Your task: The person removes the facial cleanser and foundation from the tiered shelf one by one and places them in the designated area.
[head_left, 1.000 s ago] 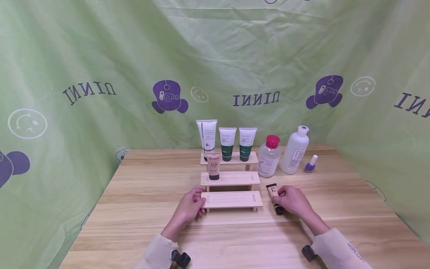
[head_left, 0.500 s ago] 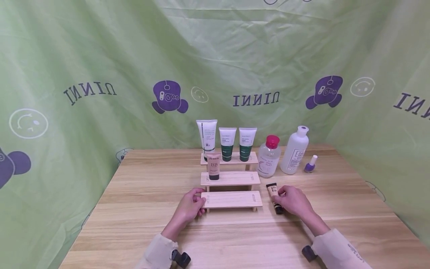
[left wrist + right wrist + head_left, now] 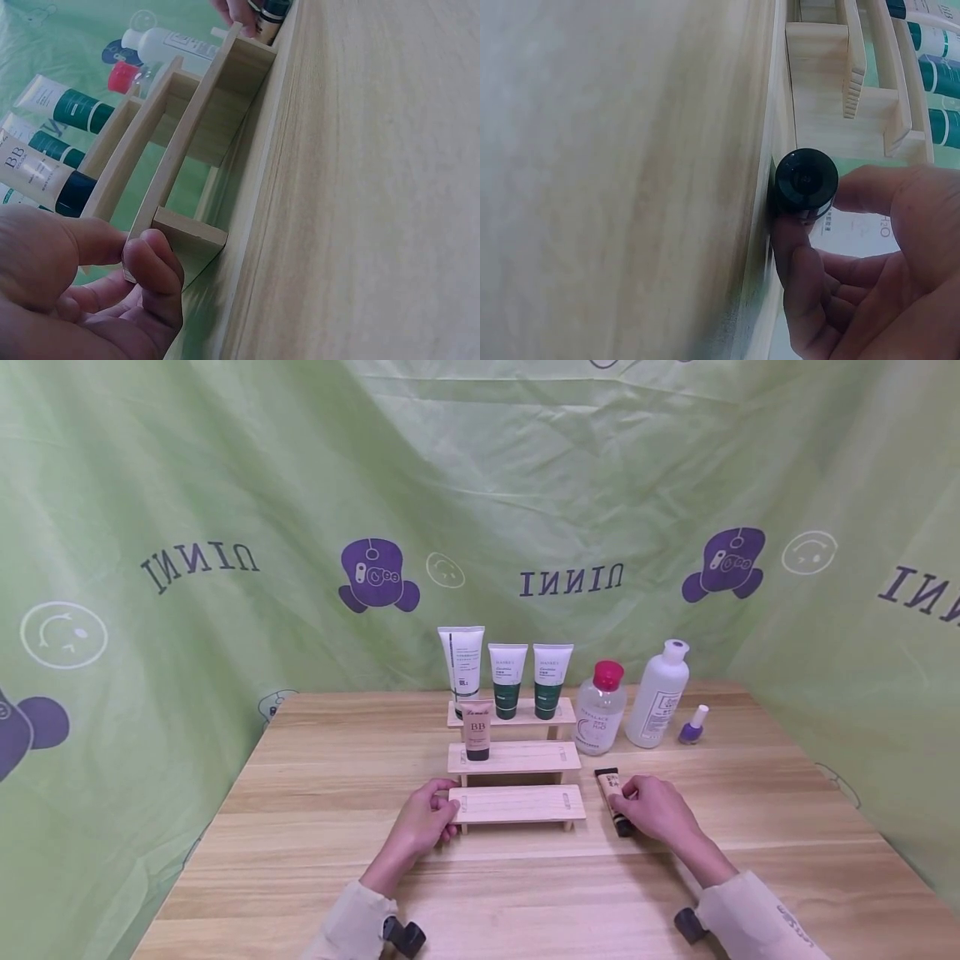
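Note:
My left hand (image 3: 422,817) pinches the left end of the lowest step of a wooden three-step display stand (image 3: 517,805). In the left wrist view the fingers (image 3: 154,262) curl under the board's end. A small beige tube (image 3: 612,793) with black ends lies on the table, right of the stand. My right hand (image 3: 657,807) holds it between thumb and fingers; in the right wrist view its round black cap (image 3: 806,180) faces the camera. A pink BB cream tube (image 3: 477,732) stands on the middle step. White-and-green tubes (image 3: 507,682) stand on the top step.
Right of the stand are a clear bottle with a red cap (image 3: 600,710), a tall white bottle (image 3: 658,697) and a purple nail polish bottle (image 3: 693,727). A green curtain (image 3: 480,502) hangs behind the wooden table (image 3: 315,793).

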Available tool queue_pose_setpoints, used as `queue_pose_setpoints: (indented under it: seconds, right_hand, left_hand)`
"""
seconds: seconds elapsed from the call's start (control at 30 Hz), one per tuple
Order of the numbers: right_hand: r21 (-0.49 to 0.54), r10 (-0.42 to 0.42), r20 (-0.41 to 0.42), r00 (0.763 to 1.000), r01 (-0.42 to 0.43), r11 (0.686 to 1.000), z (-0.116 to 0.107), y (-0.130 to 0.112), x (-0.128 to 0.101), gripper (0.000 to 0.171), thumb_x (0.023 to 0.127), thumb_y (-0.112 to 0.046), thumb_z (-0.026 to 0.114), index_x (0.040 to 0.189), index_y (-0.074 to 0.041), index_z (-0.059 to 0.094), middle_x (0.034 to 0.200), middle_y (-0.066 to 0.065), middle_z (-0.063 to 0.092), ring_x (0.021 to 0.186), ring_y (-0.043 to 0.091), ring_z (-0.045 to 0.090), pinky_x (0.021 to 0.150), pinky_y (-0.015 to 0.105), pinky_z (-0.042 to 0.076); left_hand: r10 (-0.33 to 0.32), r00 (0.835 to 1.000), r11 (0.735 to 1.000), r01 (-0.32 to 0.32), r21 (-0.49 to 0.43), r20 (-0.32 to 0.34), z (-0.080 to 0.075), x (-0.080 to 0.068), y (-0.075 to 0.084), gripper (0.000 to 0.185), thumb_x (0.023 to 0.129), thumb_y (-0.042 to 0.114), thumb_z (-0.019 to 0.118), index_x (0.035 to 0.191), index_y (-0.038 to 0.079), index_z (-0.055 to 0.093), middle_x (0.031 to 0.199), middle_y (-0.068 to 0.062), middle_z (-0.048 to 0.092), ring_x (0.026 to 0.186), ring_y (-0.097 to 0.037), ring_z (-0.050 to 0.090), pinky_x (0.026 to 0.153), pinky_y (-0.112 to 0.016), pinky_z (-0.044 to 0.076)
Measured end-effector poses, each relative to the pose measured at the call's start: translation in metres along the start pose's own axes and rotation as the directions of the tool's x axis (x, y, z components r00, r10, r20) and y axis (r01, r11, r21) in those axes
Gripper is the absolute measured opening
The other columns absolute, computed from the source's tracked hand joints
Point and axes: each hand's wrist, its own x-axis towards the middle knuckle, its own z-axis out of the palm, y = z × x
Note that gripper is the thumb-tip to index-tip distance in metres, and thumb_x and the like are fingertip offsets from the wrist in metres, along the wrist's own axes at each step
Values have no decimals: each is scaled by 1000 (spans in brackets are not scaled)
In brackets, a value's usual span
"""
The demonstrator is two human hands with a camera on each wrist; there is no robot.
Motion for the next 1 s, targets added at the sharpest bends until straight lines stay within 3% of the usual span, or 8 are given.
queue_pose_setpoints:
  seconds: [0.6, 0.77, 0.9, 1.0]
  right_hand:
    - [-27, 3, 3, 1000, -3, 1000, 0, -1, -3, 31, 89, -29, 66, 92, 1, 69, 73, 5, 62, 64, 18, 54, 56, 32, 43]
    - [-105, 32, 13, 999, -31, 994, -7, -6, -6, 37, 91, -34, 62, 98, 3, 67, 75, 9, 63, 64, 21, 54, 55, 34, 43]
    - [-172, 7, -33, 999, -13, 985, -21, -15, -9, 48, 93, -36, 59, 109, 8, 63, 87, 20, 67, 67, 25, 58, 58, 41, 49]
    - [-167, -72, -114, 991, 52, 985, -31, -26, -9, 46, 93, -35, 60, 108, 8, 64, 81, 17, 68, 63, 24, 59, 56, 42, 50]
  left_hand:
    - [3, 1000, 1000, -3, 7, 1, -2, -1, 0, 37, 94, 8, 58, 130, 0, 54, 73, -8, 61, 53, -16, 57, 48, -28, 49]
    - [8, 1000, 1000, -8, 5, 3, -2, -1, -1, 37, 94, 7, 58, 130, -1, 53, 72, -8, 61, 53, -15, 57, 48, -28, 49]
    - [9, 1000, 1000, -9, 1, 7, -1, 0, -1, 37, 94, 8, 58, 130, -1, 53, 72, -8, 61, 53, -16, 57, 48, -28, 49]
    - [6, 1000, 1000, -6, 1, 7, -1, 0, -1, 37, 95, 8, 58, 130, -1, 53, 72, -8, 61, 53, -16, 57, 47, -28, 49]
